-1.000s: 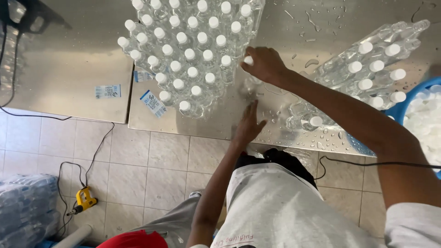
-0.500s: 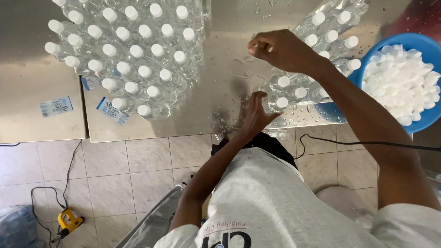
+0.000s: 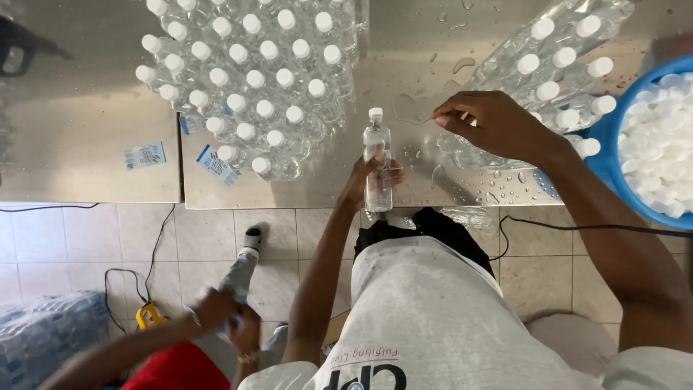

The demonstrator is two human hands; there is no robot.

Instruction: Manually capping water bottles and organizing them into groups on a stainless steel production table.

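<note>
At the lower left, a wrapped pack of bottles (image 3: 40, 336) lay on the tiled floor (image 3: 108, 245), near a small yellow device (image 3: 149, 315) on a black cable, and another person's two hands (image 3: 227, 315) were closed together over something small that could not be made out. Above, on the wet stainless steel table (image 3: 86, 144), two small rectangular blue-and-white labels (image 3: 144, 155) lay flat near the front edge, one on each side of a seam, with a third partly tucked under a large block of clear plastic bottles with white caps (image 3: 253, 79) standing upright in tight rows. Just right of that block, the left hand (image 3: 372, 177) was wrapped around a single clear bottle (image 3: 377, 162) with a white cap, held upright at the table's front edge. Further right, the right hand (image 3: 491, 123) hovered over puddled water, thumb and forefinger pinched together on something too thin to identify. Behind it lay a wrapped pack of white-capped bottles (image 3: 559, 61) on its side, and at the far right a blue tub (image 3: 603, 155) held a heap of loose white caps (image 3: 660, 137).
</note>
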